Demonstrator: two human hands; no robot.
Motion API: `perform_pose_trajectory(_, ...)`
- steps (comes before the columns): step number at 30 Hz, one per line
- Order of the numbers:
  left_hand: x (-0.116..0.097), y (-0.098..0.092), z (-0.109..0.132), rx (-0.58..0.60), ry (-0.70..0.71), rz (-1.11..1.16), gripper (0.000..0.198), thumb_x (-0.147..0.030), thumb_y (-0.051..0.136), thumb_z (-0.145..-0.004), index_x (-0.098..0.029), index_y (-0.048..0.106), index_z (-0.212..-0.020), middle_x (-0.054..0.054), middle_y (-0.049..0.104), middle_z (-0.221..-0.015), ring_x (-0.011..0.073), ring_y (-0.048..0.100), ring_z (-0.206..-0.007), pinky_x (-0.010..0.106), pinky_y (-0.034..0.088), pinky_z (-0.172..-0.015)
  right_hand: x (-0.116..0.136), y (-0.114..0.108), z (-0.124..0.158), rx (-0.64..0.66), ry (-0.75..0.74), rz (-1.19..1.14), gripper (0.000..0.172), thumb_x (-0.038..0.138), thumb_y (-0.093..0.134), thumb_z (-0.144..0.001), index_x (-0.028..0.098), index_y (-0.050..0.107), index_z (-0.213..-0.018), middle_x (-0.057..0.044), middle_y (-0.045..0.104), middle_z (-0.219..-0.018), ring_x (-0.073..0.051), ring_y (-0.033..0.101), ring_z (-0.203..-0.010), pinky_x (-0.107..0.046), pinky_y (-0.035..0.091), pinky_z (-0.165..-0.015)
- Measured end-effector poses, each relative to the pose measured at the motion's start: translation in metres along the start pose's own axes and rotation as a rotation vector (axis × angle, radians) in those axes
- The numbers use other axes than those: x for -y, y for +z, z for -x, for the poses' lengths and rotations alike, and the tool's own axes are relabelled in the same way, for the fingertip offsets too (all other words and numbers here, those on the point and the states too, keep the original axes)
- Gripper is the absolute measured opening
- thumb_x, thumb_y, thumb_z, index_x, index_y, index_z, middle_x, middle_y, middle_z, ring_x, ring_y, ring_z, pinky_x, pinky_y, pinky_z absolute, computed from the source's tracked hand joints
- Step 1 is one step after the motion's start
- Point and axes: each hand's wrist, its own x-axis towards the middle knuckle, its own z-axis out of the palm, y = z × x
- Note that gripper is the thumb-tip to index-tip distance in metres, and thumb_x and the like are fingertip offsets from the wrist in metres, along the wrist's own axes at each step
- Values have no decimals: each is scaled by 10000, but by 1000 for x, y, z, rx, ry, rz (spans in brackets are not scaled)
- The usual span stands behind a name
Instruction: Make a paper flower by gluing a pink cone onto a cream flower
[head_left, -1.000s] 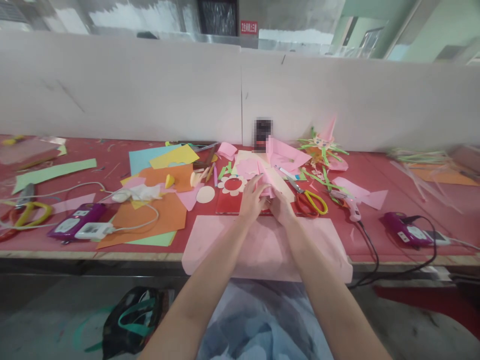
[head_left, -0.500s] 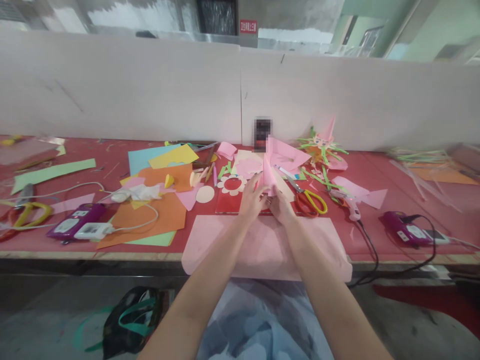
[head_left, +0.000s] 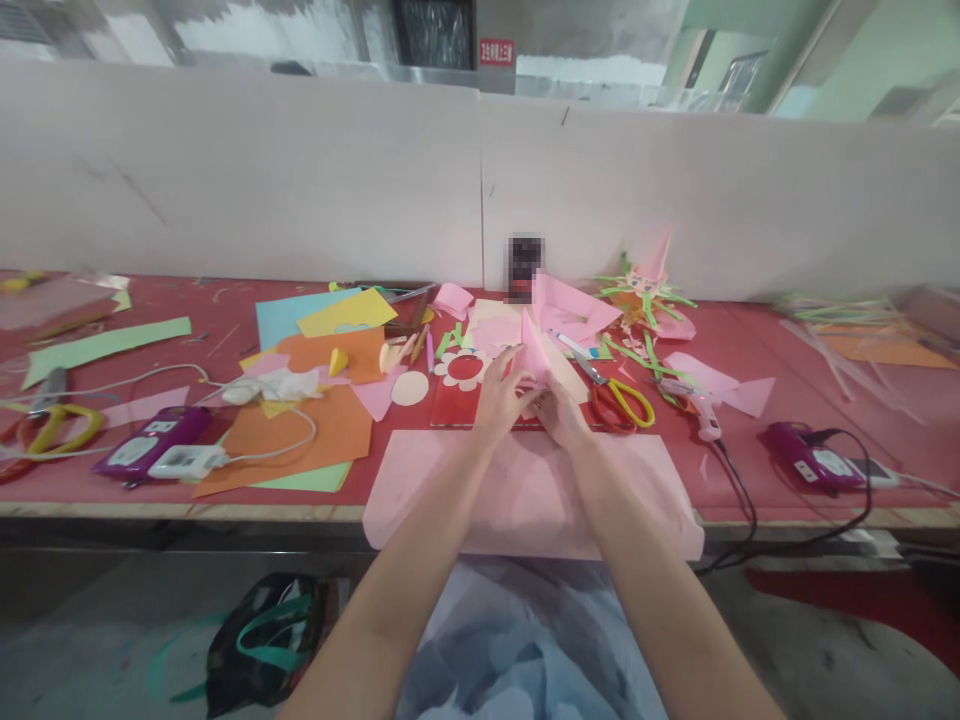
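Note:
A pointed pink paper cone (head_left: pixel 534 352) stands between my two hands, tip upward. The fingers of my left hand (head_left: pixel 501 395) close on its lower left side. My right hand (head_left: pixel 561 408) grips its lower right edge, and both hands hide the base. Beneath my forearms lies a large pink sheet (head_left: pixel 525 480) along the table's front. Left of my hands is a cream flower cutout with a red centre (head_left: pixel 463 369). Scissors with red and yellow handles (head_left: pixel 621 402) lie just right of my right hand.
A hot glue gun (head_left: pixel 701 405) lies to the right, its cable running to a purple power strip (head_left: pixel 814 460). A finished-looking paper figure with a pink pointed hat (head_left: pixel 651 285) stands behind. Coloured sheets (head_left: pixel 300 430), another purple strip (head_left: pixel 154 443) and scissors (head_left: pixel 60 425) are at left.
The pink cone sits slightly lower and its tip leans a little further left. My fingers have shifted slightly around its base; everything else stays put.

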Motion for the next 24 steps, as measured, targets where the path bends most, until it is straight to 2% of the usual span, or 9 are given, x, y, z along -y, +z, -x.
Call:
perform_pose_trajectory(6,-4,-1,1,-20,-88,119,75,-268,602,-756,-193,599,-764,88,445,-1299,229,456,-1173,409,493,-886,-5,-4,-3,-22,-19,-29,242,387,660,-712,206,545,-599,26,638,-633,-118,604,-618,-238,497,-602)
perform_pose_trajectory(18,3,3,2,-28,-74,64,53,-225,608,-742,-193,611,-784,70,435,-1318,235,377,-1249,437,358,-1019,-1,0,2,-8,-39,10,280,409,663,-702,208,525,-563,20,645,-668,-129,611,-651,-265,498,-643)
perform_pose_trajectory(20,3,4,2,-34,-77,67,51,-213,609,-736,-195,612,-784,66,435,-1314,233,377,-1248,434,357,-1021,-2,0,2,-14,-39,8,253,395,677,-689,209,545,-580,24,644,-658,-124,611,-644,-253,498,-634)
perform_pose_trajectory(24,4,4,3,-45,-81,65,53,-177,605,-729,-200,605,-777,57,437,-1306,224,376,-1246,415,353,-1024,-3,1,4,11,-50,55,163,316,714,-662,205,631,-749,12,670,-729,-122,625,-680,-241,504,-652)
